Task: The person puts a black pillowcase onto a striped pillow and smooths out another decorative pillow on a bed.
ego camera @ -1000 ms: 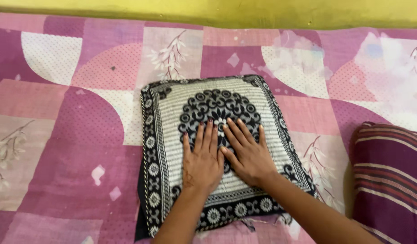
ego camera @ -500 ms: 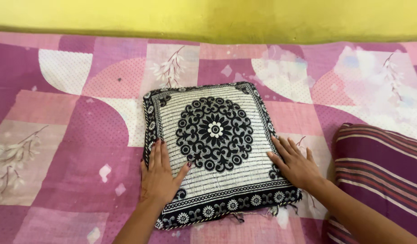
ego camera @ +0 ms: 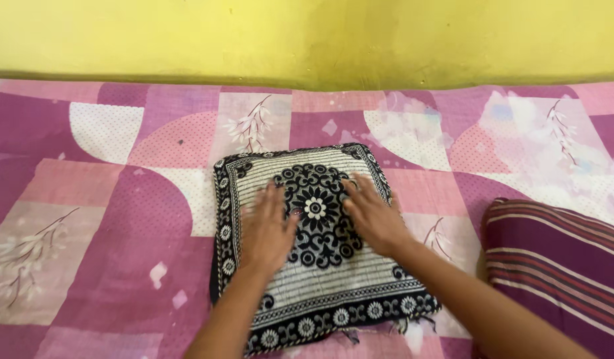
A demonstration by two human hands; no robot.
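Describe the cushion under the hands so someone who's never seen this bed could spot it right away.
On the pink and purple patchwork bedsheet below the yellow wall, look near the middle. The cushion is square, black and white, with a round floral medallion and a flower border; both hands rest flat on it. Its neighbour, the pillow at right, is maroon with stripes instead.

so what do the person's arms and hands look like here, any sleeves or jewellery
Both forearms are bare as far as the frame shows, with no sleeves, watch or bracelets in view. The left hand and right hand are bare too, without gloves. Both are motion-blurred, so rings or nail colour cannot be made out in this frame.
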